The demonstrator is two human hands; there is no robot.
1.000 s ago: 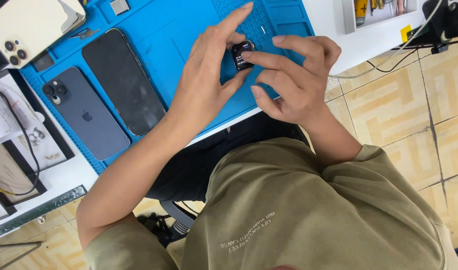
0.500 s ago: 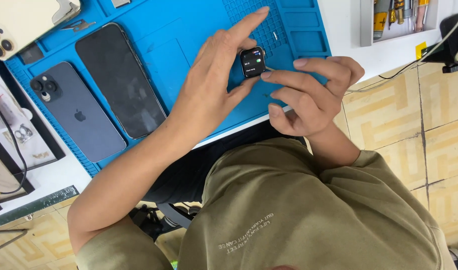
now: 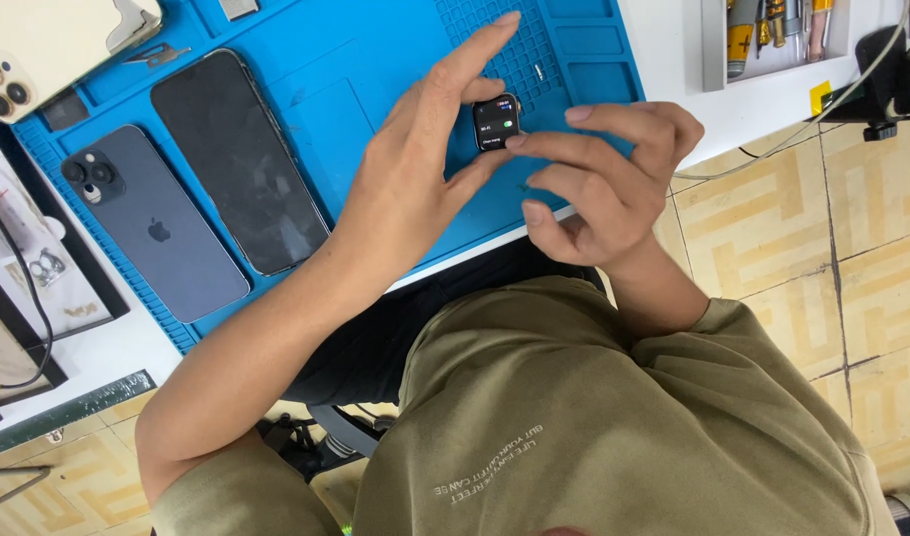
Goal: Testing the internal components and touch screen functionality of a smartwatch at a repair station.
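Head view, left hand: the left hand pinches the small watch body between thumb and a finger, the other fingers stretched out long over the blue mat.
Head view, right hand: the right hand is loosely curled, forefinger laid out with its tip touching the lower edge of the watch face; it grips nothing.
Watch place: held just above the mat's gridded corner, near the table's front edge, between both hands.
Watch facing: lit screen turned up toward the camera; near-square case, its slightly longer side running away from the person.
Labels and signs: a small yellow tag on the white table beside the tool tray; printed sheets at the far left edge.
Other things on mat: a dark blue phone lying back up, a black phone lying screen up, side by side, long axes slanted alike.
Corner: a gold phone, back up.
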